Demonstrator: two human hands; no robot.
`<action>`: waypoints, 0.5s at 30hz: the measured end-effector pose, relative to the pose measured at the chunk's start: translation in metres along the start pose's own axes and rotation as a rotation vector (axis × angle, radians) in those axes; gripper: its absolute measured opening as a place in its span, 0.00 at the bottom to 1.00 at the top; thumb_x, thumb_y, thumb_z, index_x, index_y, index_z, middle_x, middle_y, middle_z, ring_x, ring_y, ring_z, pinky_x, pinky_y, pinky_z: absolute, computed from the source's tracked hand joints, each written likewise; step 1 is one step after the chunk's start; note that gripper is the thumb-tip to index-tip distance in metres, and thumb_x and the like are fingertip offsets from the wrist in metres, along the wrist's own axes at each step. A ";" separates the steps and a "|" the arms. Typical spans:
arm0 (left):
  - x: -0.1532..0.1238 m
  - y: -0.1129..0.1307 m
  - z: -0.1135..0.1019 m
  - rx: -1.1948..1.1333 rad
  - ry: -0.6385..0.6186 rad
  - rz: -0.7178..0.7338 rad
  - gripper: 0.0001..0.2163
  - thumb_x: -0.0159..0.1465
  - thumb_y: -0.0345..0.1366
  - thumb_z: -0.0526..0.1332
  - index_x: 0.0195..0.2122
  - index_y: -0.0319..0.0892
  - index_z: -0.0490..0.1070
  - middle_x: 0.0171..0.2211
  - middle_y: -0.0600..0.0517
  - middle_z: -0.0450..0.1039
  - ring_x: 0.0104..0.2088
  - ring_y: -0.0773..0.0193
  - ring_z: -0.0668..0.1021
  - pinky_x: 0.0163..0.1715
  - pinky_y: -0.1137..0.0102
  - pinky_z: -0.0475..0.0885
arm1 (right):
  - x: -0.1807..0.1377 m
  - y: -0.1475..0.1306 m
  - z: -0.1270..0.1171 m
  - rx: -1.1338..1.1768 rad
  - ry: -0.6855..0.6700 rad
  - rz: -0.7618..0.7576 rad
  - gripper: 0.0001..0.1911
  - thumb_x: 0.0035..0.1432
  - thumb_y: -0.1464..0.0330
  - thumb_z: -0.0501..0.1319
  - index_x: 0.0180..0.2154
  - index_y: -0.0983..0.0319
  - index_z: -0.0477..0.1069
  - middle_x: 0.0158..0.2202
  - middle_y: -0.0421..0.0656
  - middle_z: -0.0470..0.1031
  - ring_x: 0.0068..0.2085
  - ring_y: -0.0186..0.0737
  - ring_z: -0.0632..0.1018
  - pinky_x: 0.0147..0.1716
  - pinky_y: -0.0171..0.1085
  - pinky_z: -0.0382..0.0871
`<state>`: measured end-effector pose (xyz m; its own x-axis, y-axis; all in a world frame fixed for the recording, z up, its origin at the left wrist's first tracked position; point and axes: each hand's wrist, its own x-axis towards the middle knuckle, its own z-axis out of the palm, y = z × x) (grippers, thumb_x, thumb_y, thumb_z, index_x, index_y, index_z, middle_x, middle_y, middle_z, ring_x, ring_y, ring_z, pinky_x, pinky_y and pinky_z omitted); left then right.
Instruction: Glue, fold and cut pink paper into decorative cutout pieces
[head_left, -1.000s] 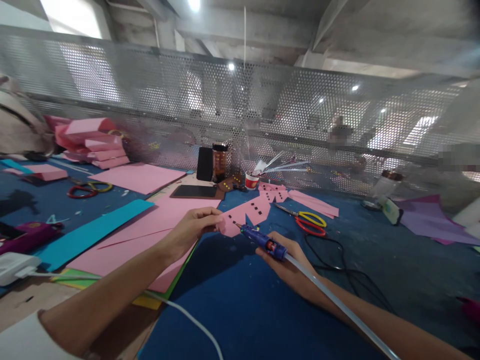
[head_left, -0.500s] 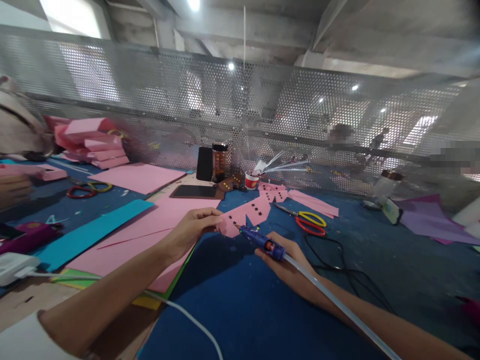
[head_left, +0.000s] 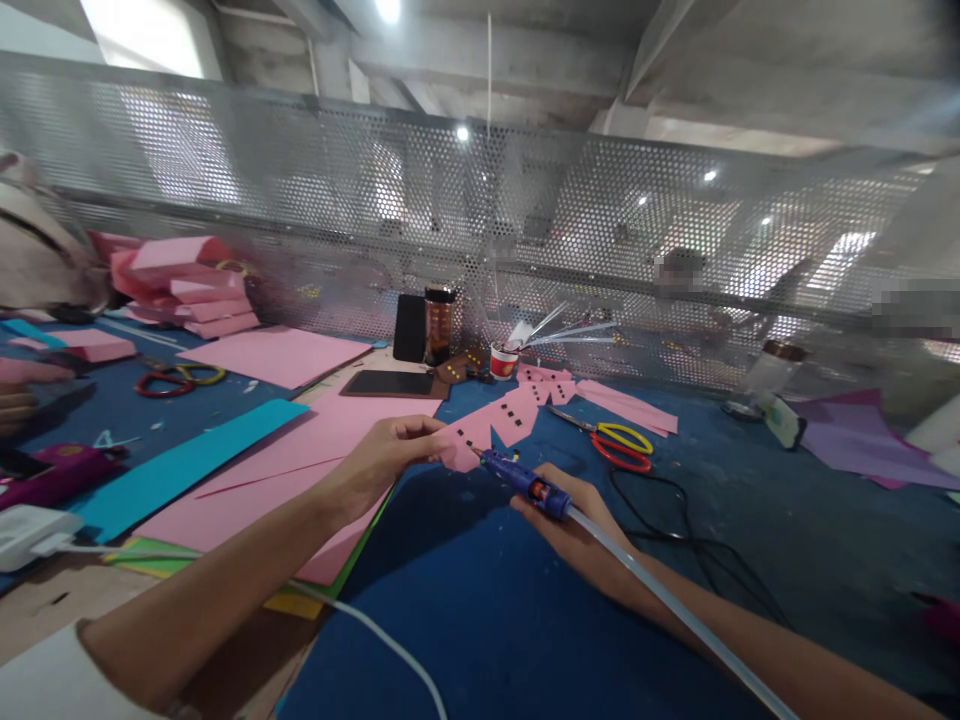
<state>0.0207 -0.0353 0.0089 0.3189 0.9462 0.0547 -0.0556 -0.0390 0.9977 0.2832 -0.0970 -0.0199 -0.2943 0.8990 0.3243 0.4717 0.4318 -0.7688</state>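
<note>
Between the fingers of my left hand [head_left: 382, 458] is the near end of a pink paper cutout [head_left: 513, 412] with notches and small dark squares on it. My right hand [head_left: 574, 515] is closed around a blue hot glue gun [head_left: 517, 474], and a long clear glue stick [head_left: 667, 600] runs out of its back. The gun's nozzle is at the lower edge of the cutout, close to my left fingertips; whether it touches the paper I cannot tell. Behind the cutout lie more pink notched pieces [head_left: 556, 392].
Scissors with red and yellow handles [head_left: 621, 446] lie right of the cutout, near a black cord [head_left: 686, 530]. Pink sheets [head_left: 300, 480] and a blue strip [head_left: 187, 460] spread leftward. A red cup [head_left: 504, 362], a jar [head_left: 439, 325] and a phone [head_left: 386, 383] stand or lie behind. Another person's hand [head_left: 16, 408] is far left.
The pink cutout has shifted and tilted slightly in my left hand. My right hand with the glue gun has hardly moved. At far left, the other person's hand has moved left.
</note>
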 end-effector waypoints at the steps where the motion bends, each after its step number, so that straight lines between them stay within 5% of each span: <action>1: 0.000 0.000 0.000 0.000 -0.007 -0.001 0.13 0.55 0.41 0.72 0.37 0.37 0.80 0.37 0.44 0.81 0.38 0.58 0.79 0.44 0.65 0.71 | 0.000 -0.001 0.000 0.002 0.000 0.004 0.12 0.63 0.58 0.60 0.35 0.59 0.66 0.26 0.36 0.63 0.26 0.32 0.63 0.24 0.31 0.59; 15: 0.001 -0.003 0.000 -0.029 -0.031 -0.009 0.12 0.57 0.40 0.71 0.36 0.37 0.80 0.35 0.46 0.81 0.37 0.61 0.78 0.43 0.68 0.71 | 0.000 0.006 0.002 -0.005 -0.005 0.022 0.12 0.63 0.58 0.61 0.35 0.59 0.65 0.26 0.36 0.63 0.26 0.32 0.64 0.24 0.31 0.58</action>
<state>0.0210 -0.0344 0.0059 0.3488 0.9360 0.0477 -0.0800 -0.0210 0.9966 0.2841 -0.0950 -0.0254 -0.2876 0.9079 0.3049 0.4818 0.4123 -0.7732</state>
